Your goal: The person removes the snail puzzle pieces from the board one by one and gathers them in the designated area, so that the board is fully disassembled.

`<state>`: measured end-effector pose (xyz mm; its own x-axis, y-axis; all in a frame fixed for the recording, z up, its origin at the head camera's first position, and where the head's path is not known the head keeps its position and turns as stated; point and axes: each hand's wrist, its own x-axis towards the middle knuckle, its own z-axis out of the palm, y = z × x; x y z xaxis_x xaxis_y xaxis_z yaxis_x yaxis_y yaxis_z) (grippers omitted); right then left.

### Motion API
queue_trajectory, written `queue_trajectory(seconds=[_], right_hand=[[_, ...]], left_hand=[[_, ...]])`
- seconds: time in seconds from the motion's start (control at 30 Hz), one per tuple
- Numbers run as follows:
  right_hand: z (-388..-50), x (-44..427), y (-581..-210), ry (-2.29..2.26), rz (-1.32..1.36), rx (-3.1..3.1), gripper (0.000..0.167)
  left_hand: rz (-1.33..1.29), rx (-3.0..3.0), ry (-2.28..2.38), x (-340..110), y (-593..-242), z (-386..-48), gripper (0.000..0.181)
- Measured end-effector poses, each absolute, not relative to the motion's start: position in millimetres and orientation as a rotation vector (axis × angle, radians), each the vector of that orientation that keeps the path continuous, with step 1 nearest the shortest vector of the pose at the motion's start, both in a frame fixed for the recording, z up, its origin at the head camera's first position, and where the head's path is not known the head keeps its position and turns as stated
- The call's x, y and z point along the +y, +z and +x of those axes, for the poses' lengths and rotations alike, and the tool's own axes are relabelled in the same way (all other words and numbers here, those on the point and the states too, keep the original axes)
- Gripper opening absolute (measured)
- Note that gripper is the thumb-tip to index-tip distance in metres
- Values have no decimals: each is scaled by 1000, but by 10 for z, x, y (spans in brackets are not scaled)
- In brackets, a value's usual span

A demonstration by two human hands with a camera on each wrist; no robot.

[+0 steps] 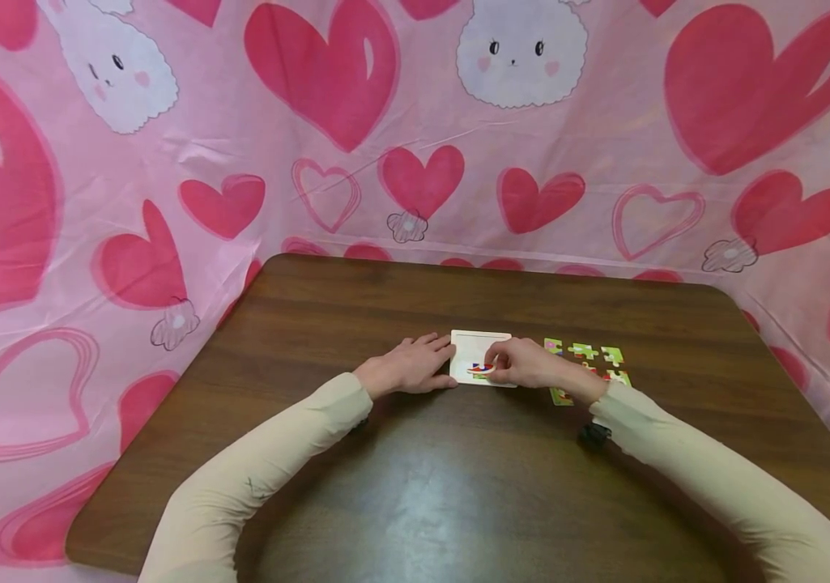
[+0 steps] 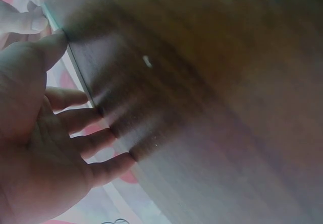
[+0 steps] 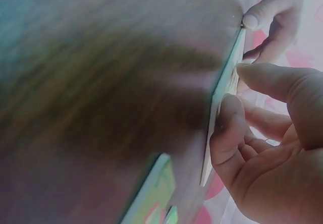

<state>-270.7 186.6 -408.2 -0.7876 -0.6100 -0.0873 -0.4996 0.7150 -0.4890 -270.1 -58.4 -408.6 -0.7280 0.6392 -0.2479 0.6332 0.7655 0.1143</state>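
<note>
A white puzzle tray (image 1: 469, 344) lies flat on the table, its thin edge (image 3: 222, 85) showing in the right wrist view. My left hand (image 1: 412, 364) rests palm down at the tray's left side, with fingers spread and the thumb and fingertips against it. From the right, my right hand (image 1: 527, 363) reaches over the tray. Its thumb and curled fingers pinch a colourful jigsaw piece (image 1: 481, 369) at the tray's lower part. The fingers partly cover that piece, and it cannot be made out in the right wrist view.
Several loose green jigsaw pieces (image 1: 584, 351) lie right of the tray, some hidden beneath the right forearm. One green piece (image 3: 156, 188) shows close by in the right wrist view. A pink heart-print cloth (image 1: 425, 178) hangs behind the brown wooden table (image 1: 385, 470).
</note>
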Motion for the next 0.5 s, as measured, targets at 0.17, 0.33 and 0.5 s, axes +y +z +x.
queue_trajectory(seconds=[0.17, 0.33, 0.5], right_hand=[[-2707, 1828, -4075, -669, -843, 2693, 14], [-2726, 1818, -4083, -688, -836, 2695, 16], [-2734, 1815, -4091, -718, -840, 2696, 21]], left_hand=[[994, 2690, 30, -585, -4077, -2700, 69], [993, 2687, 27, -590, -4062, -2698, 70], [1000, 2686, 17, -591, -4055, -2694, 69]])
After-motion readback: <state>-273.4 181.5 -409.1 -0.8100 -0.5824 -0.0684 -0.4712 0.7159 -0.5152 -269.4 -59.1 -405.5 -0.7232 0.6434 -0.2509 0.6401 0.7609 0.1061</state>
